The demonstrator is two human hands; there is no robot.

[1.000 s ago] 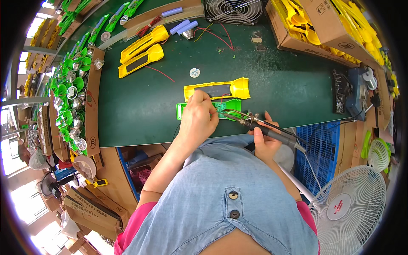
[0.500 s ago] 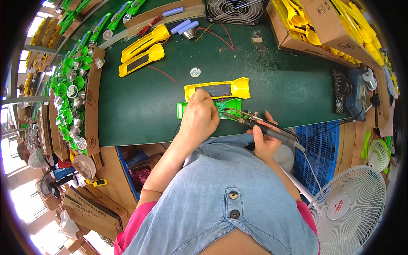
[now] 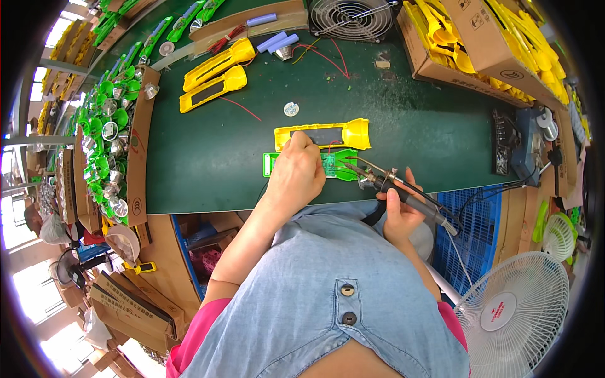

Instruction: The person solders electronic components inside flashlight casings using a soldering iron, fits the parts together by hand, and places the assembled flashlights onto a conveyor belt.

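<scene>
In front of me a green plastic flashlight half-shell (image 3: 348,171) with a small green circuit board (image 3: 329,165) lies near the bench edge. Just beyond it is a yellow half-shell (image 3: 358,132) with a dark strip inside. My left hand (image 3: 293,171) rests over the green half-shell, its fingers pinched together; whatever they hold is hidden. My right hand (image 3: 403,219) grips a soldering iron (image 3: 421,205) with a metal feed tube along it. Its tip points left, at the wide end of the green half-shell, beside thin wires.
Two yellow half-shells (image 3: 212,87) lie at the back left, near purple-blue cylindrical cells (image 3: 277,41). Cartons of yellow parts (image 3: 457,60) stand at the back right. Green parts with reflectors (image 3: 110,131) fill a carton at left. A blue solder station (image 3: 530,135) sits right.
The soldering iron has drawn back to the right, away from the circuit board, and my right hand moved with it. My left hand stays in nearly the same place.
</scene>
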